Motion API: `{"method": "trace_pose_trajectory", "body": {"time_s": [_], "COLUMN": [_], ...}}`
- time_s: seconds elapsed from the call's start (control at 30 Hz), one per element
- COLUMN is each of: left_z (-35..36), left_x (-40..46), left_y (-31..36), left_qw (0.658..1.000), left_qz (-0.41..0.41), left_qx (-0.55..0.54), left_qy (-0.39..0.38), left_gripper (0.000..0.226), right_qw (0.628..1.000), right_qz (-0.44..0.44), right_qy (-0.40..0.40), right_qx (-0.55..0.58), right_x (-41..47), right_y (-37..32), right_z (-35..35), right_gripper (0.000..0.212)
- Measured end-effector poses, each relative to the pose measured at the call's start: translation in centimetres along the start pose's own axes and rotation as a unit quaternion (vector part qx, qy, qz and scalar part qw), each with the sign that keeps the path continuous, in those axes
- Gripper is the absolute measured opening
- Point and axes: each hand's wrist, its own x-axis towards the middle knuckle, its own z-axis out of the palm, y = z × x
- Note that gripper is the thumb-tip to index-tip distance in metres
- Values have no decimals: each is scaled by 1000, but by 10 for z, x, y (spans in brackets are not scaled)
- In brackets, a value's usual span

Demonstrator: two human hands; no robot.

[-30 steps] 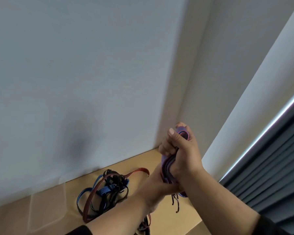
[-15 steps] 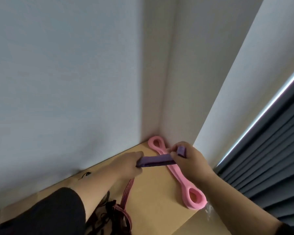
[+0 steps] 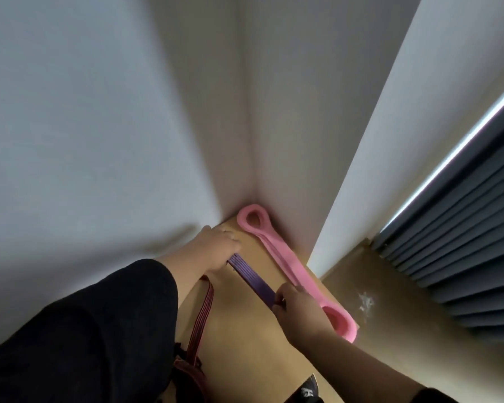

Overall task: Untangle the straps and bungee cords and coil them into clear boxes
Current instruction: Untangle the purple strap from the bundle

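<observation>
A folded purple strap (image 3: 252, 276) lies flat on the wooden table (image 3: 245, 330), stretched between both hands. My left hand (image 3: 216, 248) holds its far end near the wall corner. My right hand (image 3: 298, 308) pinches its near end. Just to the right, a pink band (image 3: 285, 264) lies folded along the wall, from the corner to the table's right edge. A red striped strap (image 3: 202, 315) runs from under my left forearm down to a dark tangle (image 3: 189, 370) at the bottom. No clear box is in view.
White walls meet in a corner (image 3: 252, 184) right behind the table. Grey pleated curtains (image 3: 463, 251) hang at the right, past the table's edge. A dark object with white print (image 3: 306, 391) pokes in at the bottom.
The hands lowered the purple strap from mid-air onto the table beside the pink band. The view swung right and down, away from the blue and red tangle.
</observation>
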Motion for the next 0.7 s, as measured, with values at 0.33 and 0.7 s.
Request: {"method": "trace_pose_trajectory", "body": {"time_s": [0.33,0.7], "left_z": [24,5], "left_x": [33,41], "left_y": [-7,-9], "left_qw": [999,998], "left_qz": [9,24], "left_qx": [31,52], "left_qy": [-22,-34], "left_gripper": [26,32], "right_qw": [984,966], "right_qz": [18,39], "right_qy": [-103,-143], "right_qx": [-141,-213], "right_x": [36,33], "right_y": [2,-2], "right_z": [23,24], "right_gripper": [37,34]}}
